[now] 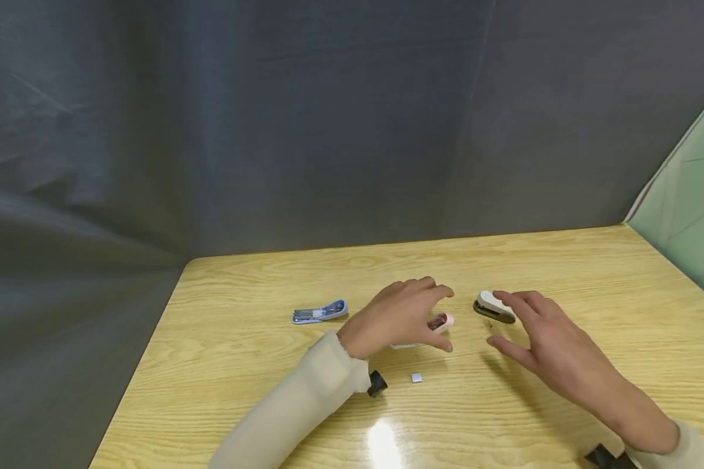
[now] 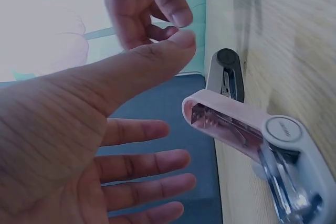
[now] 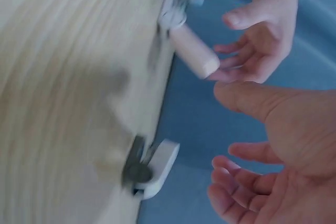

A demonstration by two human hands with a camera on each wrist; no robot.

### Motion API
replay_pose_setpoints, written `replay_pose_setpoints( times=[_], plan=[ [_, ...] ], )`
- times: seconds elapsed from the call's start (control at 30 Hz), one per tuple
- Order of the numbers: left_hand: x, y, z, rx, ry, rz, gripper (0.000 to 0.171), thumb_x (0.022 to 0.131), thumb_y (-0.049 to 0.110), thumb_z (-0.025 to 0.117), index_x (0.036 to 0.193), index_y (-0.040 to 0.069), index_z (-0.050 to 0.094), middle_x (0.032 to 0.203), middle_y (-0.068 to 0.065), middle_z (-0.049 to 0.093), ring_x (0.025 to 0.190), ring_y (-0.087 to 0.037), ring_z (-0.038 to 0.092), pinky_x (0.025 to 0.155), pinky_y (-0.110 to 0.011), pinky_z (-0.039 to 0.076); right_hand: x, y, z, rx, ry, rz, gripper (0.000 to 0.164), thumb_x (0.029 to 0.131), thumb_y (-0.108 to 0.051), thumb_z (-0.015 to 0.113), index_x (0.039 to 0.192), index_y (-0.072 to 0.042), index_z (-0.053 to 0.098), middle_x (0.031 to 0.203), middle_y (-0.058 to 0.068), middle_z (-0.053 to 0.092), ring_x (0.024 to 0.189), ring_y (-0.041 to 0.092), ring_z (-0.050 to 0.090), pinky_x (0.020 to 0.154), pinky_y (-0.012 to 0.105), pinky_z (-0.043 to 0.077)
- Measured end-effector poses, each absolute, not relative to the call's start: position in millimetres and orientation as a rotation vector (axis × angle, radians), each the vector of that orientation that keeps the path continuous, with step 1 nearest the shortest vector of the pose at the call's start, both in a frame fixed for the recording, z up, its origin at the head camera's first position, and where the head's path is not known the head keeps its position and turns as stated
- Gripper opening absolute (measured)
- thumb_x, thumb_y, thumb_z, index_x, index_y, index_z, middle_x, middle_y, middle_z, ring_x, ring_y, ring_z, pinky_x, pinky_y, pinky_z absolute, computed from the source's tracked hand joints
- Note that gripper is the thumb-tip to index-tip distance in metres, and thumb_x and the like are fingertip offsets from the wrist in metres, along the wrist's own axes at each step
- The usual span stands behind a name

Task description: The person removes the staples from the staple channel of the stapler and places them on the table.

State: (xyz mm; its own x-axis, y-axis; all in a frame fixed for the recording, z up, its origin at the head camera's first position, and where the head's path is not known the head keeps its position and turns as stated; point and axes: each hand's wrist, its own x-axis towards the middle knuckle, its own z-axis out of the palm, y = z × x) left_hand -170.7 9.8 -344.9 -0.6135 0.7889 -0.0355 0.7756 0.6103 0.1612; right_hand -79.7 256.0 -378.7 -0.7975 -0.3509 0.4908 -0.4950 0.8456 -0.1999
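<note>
Wood-grain table [image 1: 234,384] against a dark sheet [image 1: 340,130], with green patterned cloth [image 1: 674,202] at the far right. Pink stapler [image 2: 231,109] lies below the left hand [image 1: 407,314], its pink arm swung away from the pale body at a round hinge; judged to be set so that the inside is exposed. Left hand: thumb and fingers spread, holding nothing; left wrist view shows a gap between it and the stapler. Right hand [image 1: 548,339]: thumb well apart from lightly bent fingers, nothing pinched, nearest the white stapler [image 1: 495,306]. In the head view a fingertip overlaps that stapler's edge, but the right wrist view shows the two apart. White stapler's top and dark base stand parted. The spread of both hands probably keeps them clear of the raised parts. Blue stapler [image 1: 319,312] lies to the left of the left hand, also hinged wide, untouched. Small silvery piece [image 1: 416,378] sits on the near side of the pink stapler, near the left cuff; too small to identify surely, possibly a staple strip. Obstruction: left hand hides much of the pink stapler from the head camera.
</note>
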Motion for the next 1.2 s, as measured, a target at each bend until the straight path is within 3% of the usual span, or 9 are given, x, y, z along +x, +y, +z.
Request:
replay_pose_setpoints(
  times=[0.17, 0.33, 0.63, 0.8, 1.03, 1.2],
  plan=[
    [-182.4, 29.3, -345.1, 1.283, 2.678, 0.278, 0.082, 0.084, 0.061, 0.078, 0.151, 0.022, 0.052, 0.134, 0.005, 0.058, 0.104, -0.008, 0.059, 0.087, -0.026, 0.049, -89.7, 273.4, -389.9, 0.56, -2.608, 0.463, 0.069, 0.078, -0.021, 0.091, 0.133, 0.005, 0.059, 0.112, 0.024, 0.062, 0.093, 0.042, 0.062, 0.068, 0.057, 0.054],
    [-194.9, 48.6, -347.2, 1.256, 2.595, 0.388, 0.077, 0.087, 0.056, 0.078, 0.151, 0.023, 0.051, 0.137, 0.005, 0.058, 0.109, -0.006, 0.057, 0.087, -0.025, 0.048, -101.2, 284.1, -397.0, 0.553, -2.61, 0.477, 0.065, 0.079, -0.02, 0.09, 0.13, 0.008, 0.061, 0.108, 0.025, 0.062, 0.086, 0.039, 0.061, 0.067, 0.055, 0.053],
    [-222.9, 71.4, -360.3, 1.156, 2.521, 0.489, 0.074, 0.09, 0.057, 0.074, 0.151, 0.021, 0.052, 0.14, 0.006, 0.056, 0.12, -0.004, 0.054, 0.093, -0.026, 0.047, -125.8, 285.6, -399.9, 0.561, -2.701, 0.515, 0.058, 0.086, -0.023, 0.085, 0.127, 0.01, 0.062, 0.112, 0.028, 0.062, 0.09, 0.04, 0.062, 0.069, 0.056, 0.054],
    [-236.5, 79.1, -364.6, 1.089, 2.465, 0.51, 0.062, 0.094, 0.046, 0.075, 0.147, 0.02, 0.056, 0.133, 0.008, 0.06, 0.115, -0.004, 0.056, 0.09, -0.025, 0.047, -136.2, 283.5, -399.6, 0.568, -2.764, 0.539, 0.052, 0.089, -0.022, 0.083, 0.125, 0.011, 0.065, 0.112, 0.027, 0.063, 0.091, 0.036, 0.064, 0.071, 0.052, 0.055],
    [-246.5, 88.7, -365.2, 1.017, 2.411, 0.494, 0.045, 0.095, 0.029, 0.077, 0.137, 0.018, 0.065, 0.109, 0.008, 0.065, 0.094, -0.006, 0.059, 0.079, -0.025, 0.048, -149.1, 281.7, -399.3, 0.575, -2.852, 0.586, 0.043, 0.091, -0.02, 0.081, 0.12, 0.009, 0.068, 0.104, 0.018, 0.066, 0.082, 0.023, 0.063, 0.063, 0.037, 0.052],
    [-246.3, 94.9, -367.2, 0.991, 2.441, 0.474, 0.037, 0.094, 0.027, 0.079, 0.129, 0.019, 0.071, 0.109, 0.01, 0.066, 0.094, -0.005, 0.058, 0.078, -0.025, 0.047, -155.3, 282.3, -400.7, 0.603, -2.86, 0.567, 0.031, 0.089, -0.014, 0.082, 0.111, 0.005, 0.072, 0.097, 0.01, 0.067, 0.081, 0.019, 0.062, 0.064, 0.036, 0.051]
  ],
)
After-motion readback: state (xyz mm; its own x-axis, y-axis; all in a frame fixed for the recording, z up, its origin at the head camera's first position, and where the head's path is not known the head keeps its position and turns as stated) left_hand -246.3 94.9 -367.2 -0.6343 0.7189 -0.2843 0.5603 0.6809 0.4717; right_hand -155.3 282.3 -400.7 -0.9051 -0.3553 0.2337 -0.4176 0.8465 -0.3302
